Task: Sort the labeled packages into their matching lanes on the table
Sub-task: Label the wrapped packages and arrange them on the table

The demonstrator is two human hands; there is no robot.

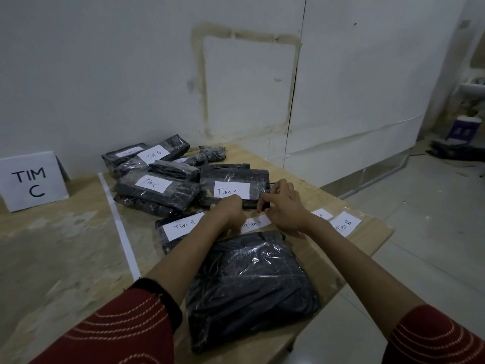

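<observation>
Room: a white panelled wall [131, 74] is seen behind, and a tiled floor [420, 232] to the right.
Bench: a pale plywood bench [52, 245] is divided by a white tape line [119, 222], judged to mark the lane border.
Unsorted pile: black film-wrapped packages are heaped right of the tape, among them a TIM B package [157, 153] at the back and a TIM A package [178, 229] nearer. They are judged to be waiting for sorting.
Nearest package: a large unlabelled package [249, 285] lies between the forearms.
TIM C sign [32, 181]: it is stood upright left of the tape, so that lane is judged to be C's.
TIM C package [233, 185]: it lies in the middle of the pile, label up. Its long axis runs left to right across the bench, and the writing reads upright to the wearer.
Left hand [228, 210]: its fingers are curled over the package's near edge, under the label.
Right hand [283, 206]: the near right corner is pinched, apparently so that the package can be lifted level from both ends.
Loose labels: a TIM A label [256, 224] and a TIM B label [345, 224] lie flat just beside the wrists.
</observation>
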